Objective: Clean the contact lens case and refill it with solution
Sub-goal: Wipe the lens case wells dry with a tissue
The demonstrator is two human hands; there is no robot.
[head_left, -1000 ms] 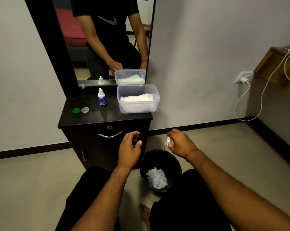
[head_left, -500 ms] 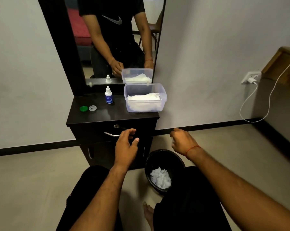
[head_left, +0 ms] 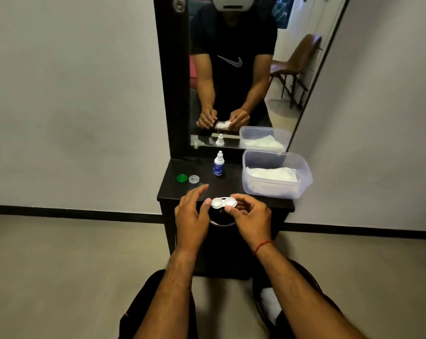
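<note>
A white two-cup contact lens case point(head_left: 223, 203), its lids off, is held level just above the front edge of the black dresser top point(head_left: 231, 185). My right hand point(head_left: 252, 217) pinches the case's right cup between thumb and fingers. My left hand point(head_left: 191, 216) has its thumb tip against the left cup, with the other fingers stretched out and off the case. A small white solution bottle point(head_left: 218, 164) with a blue label stands upright at the back of the top. A green cap point(head_left: 182, 178) and a clear cap point(head_left: 194, 179) lie side by side at the left.
A clear plastic box point(head_left: 303, 178) of white tissues fills the right side of the top. A mirror point(head_left: 231, 69) rises behind it. On the floor at my right, partly behind my forearm, sits a black bin point(head_left: 313, 283) with crumpled tissue. A drawer handle point(head_left: 223, 225) lies below my hands.
My right hand let a white wad drop over the bin, then rose to the dresser edge. Both hands now meet at the case, and my view has lifted towards the mirror.
</note>
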